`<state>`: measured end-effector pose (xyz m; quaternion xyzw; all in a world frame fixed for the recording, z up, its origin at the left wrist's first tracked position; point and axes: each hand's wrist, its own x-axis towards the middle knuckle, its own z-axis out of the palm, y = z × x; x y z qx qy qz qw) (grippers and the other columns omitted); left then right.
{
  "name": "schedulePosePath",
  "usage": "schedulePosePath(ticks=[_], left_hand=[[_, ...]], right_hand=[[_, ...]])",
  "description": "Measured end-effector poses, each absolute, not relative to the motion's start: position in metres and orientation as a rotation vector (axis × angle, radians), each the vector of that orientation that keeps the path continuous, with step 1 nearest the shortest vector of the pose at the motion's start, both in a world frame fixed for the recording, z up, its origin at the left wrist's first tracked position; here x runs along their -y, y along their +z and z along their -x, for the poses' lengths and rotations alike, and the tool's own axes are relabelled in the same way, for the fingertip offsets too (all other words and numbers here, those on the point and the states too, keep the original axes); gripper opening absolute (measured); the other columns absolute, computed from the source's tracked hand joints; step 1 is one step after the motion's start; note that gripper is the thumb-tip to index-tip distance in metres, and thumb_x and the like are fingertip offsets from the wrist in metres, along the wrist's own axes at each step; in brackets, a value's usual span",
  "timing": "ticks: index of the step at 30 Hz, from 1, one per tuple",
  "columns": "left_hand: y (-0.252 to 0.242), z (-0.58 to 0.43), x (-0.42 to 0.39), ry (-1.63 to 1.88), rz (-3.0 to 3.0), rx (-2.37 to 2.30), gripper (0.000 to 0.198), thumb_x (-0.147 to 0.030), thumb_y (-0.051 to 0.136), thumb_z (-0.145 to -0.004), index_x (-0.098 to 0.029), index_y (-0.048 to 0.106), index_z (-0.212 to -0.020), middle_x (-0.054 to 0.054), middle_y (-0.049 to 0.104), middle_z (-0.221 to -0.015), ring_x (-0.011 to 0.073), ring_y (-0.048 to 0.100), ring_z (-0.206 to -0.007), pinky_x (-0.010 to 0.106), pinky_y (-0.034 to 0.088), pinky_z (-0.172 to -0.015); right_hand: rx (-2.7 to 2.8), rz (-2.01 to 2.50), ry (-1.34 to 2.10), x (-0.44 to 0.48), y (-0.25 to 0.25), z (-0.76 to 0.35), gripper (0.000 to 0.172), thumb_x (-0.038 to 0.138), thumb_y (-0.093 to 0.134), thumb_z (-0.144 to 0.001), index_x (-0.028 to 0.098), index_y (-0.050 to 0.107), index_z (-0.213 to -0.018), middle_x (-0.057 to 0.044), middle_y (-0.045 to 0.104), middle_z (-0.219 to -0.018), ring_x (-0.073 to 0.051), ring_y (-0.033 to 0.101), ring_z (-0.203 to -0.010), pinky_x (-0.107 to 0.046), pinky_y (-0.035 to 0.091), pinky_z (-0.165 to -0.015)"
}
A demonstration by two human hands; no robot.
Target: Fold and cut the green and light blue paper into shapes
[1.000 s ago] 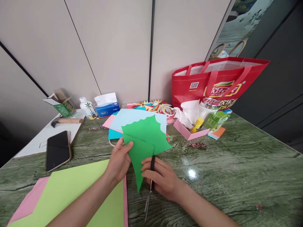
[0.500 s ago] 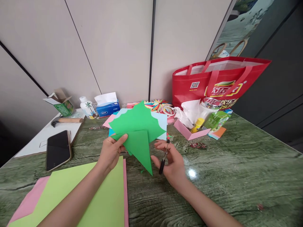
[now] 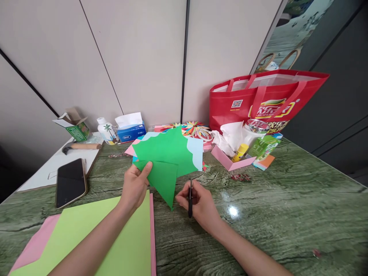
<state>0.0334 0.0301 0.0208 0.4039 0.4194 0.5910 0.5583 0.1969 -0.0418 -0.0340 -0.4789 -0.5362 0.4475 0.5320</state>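
Observation:
My left hand [image 3: 135, 184] pinches a folded sheet of green paper [image 3: 166, 149] at its left edge, thumb on top. The paper's far edges are cut into scallops and points, and a triangular flap hangs toward me with its tip pointing down. To the right of that flap, my right hand [image 3: 199, 201] is closed around a small pair of scissors [image 3: 190, 199] with black handles. The scissors stand nearly upright, apart from the paper. Fingers hide part of the handles and blades.
Lime-green paper [image 3: 94, 230] lies over pink sheets at the front left, near a phone [image 3: 71, 183]. A hammer [image 3: 82, 146], bottle [image 3: 107, 130] and tissue pack [image 3: 131, 132] stand behind. At the back right are a red bag [image 3: 230, 107] and a pink paper tray [image 3: 228, 161] with a glue stick [image 3: 240, 152].
The green paper has turned slightly, its flap tip shifting left. My right hand has moved a little left and down, its fingers drawing together around the scissors.

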Motion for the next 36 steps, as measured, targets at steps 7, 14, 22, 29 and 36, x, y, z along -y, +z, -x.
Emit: schedulePosePath(ticks=[7, 14, 22, 29, 36], left_hand=[[0.023, -0.038, -0.025, 1.393, -0.94, -0.984, 0.035, -0.035, 0.082, -0.054, -0.018, 0.065, -0.079, 0.001, 0.07, -0.075, 0.0178, 0.062, -0.075, 0.027, 0.048, -0.065], [0.026, -0.032, -0.027, 1.281, -0.958, -1.077, 0.039, -0.037, 0.082, -0.052, -0.014, 0.067, -0.08, 0.006, 0.073, -0.079, 0.0217, 0.065, -0.074, 0.031, 0.052, -0.065], [0.031, -0.029, -0.026, 1.102, -1.052, -1.074, 0.047, -0.036, 0.082, -0.053, -0.018, 0.068, -0.094, 0.008, 0.073, -0.087, 0.0265, 0.067, -0.08, 0.035, 0.055, -0.067], [0.029, -0.02, -0.033, 1.108, -1.077, -1.073, 0.042, -0.036, 0.08, -0.057, -0.017, 0.069, -0.093, 0.008, 0.074, -0.089, 0.0263, 0.068, -0.078, 0.036, 0.057, -0.064], [0.032, -0.018, -0.035, 1.099, -1.087, -1.075, 0.041, -0.037, 0.081, -0.054, -0.015, 0.071, -0.088, 0.009, 0.074, -0.086, 0.0269, 0.068, -0.076, 0.038, 0.057, -0.065]], right_hand=[[1.351, 1.162, 1.038, 0.046, -0.036, -0.191, 0.021, 0.021, 0.066, -0.069, 0.022, 0.046, -0.074, 0.001, 0.059, -0.071, -0.013, 0.055, -0.062, -0.024, 0.045, -0.056], [1.188, 1.21, 0.84, 0.044, -0.03, -0.198, 0.012, 0.025, 0.061, -0.074, 0.021, 0.05, -0.075, 0.002, 0.056, -0.067, -0.011, 0.05, -0.056, -0.022, 0.042, -0.052], [1.049, 1.335, 0.702, 0.032, -0.028, -0.218, 0.023, 0.037, 0.067, -0.07, 0.02, 0.055, -0.081, 0.0, 0.059, -0.069, -0.014, 0.054, -0.056, -0.024, 0.047, -0.048], [0.878, 1.205, 0.869, 0.031, -0.018, -0.216, 0.032, 0.036, 0.073, -0.065, 0.02, 0.053, -0.085, -0.005, 0.063, -0.085, -0.017, 0.06, -0.07, -0.031, 0.056, -0.054], [0.972, 1.239, 0.786, 0.029, -0.018, -0.219, 0.035, 0.036, 0.077, -0.06, 0.019, 0.056, -0.082, -0.008, 0.067, -0.089, -0.018, 0.062, -0.074, -0.033, 0.055, -0.062]])
